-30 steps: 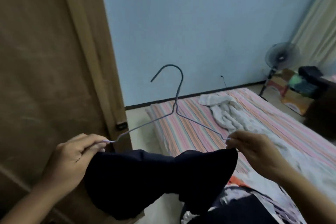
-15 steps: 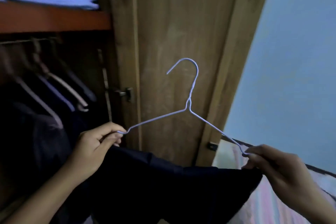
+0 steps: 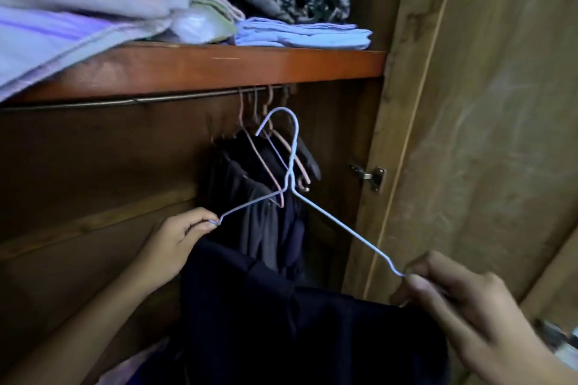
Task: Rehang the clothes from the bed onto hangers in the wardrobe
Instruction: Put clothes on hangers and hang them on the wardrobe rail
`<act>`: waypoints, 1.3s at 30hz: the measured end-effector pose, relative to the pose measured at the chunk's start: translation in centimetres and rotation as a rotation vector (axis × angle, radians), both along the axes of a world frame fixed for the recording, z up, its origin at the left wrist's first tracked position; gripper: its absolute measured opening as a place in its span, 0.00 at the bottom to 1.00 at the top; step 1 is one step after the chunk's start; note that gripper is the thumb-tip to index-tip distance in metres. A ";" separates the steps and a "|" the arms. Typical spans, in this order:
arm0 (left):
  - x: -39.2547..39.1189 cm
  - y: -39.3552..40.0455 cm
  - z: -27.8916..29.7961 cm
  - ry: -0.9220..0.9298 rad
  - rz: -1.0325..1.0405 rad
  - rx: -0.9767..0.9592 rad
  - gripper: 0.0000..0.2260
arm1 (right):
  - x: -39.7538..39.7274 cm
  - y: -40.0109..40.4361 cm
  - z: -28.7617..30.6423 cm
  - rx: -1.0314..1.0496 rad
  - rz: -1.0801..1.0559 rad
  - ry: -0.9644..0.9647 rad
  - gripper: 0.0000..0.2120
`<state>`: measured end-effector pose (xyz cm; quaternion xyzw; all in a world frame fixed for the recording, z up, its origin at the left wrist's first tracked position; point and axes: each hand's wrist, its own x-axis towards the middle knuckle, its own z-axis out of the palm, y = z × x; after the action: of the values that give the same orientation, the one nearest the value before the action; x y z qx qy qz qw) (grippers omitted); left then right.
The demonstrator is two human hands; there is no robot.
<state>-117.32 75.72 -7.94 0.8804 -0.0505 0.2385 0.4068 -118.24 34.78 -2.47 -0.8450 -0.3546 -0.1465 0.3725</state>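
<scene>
A person holds a pale wire hanger (image 3: 292, 184) up to an open wardrobe, a dark garment (image 3: 281, 322) draped over its lower bar at the bottom centre of the frame. The left hand (image 3: 175, 247), lower left of centre, pinches the hanger's left corner between thumb and fingertips; the right hand (image 3: 453, 300), at lower right, pinches the opposite corner the same way. The hook stands at mid-frame, just below the metal rail (image 3: 150, 100) that runs under the orange-brown shelf (image 3: 219, 67), and is not yet over it.

The step in hand appears to be the hanging itself. The next move likely calls for lifting the hook above the rail and lowering it on, beside the pinkish hangers (image 3: 266, 147) with dark clothes already bunched at the rail's right end, keeping the garment from sliding off the bar.

The hanger's lower bar is hidden by the cloth, so how securely the garment sits cannot be told. Its lower part is cut off by the bottom edge. The folded piles (image 3: 300, 36) on the shelf in the upper left are blurred. The bed is out of view, so what remains to hang is unknown.
</scene>
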 end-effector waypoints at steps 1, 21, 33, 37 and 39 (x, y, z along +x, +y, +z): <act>0.4 1.6 -0.3 0.008 0.040 0.045 0.05 | 0.3 1.6 -0.3 0.003 0.027 -0.007 0.12; 13.6 10.2 5.5 0.217 0.272 0.283 0.19 | 11.4 24.5 0.9 0.071 -0.113 -0.172 0.06; 13.5 7.3 3.7 0.221 0.157 0.270 0.19 | 16.0 28.7 0.3 -0.135 -0.221 -0.040 0.08; 13.7 6.2 3.3 0.241 0.136 0.289 0.19 | 16.2 28.3 -1.2 -0.204 -0.245 -0.016 0.07; 13.6 5.8 3.0 0.264 0.122 0.299 0.19 | 16.0 28.3 -1.9 -0.199 -0.229 0.029 0.06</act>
<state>-103.70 81.47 -4.98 0.9560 0.0219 0.1352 0.2595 -102.21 63.06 -4.40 -0.9148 -0.2632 -0.1399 0.2726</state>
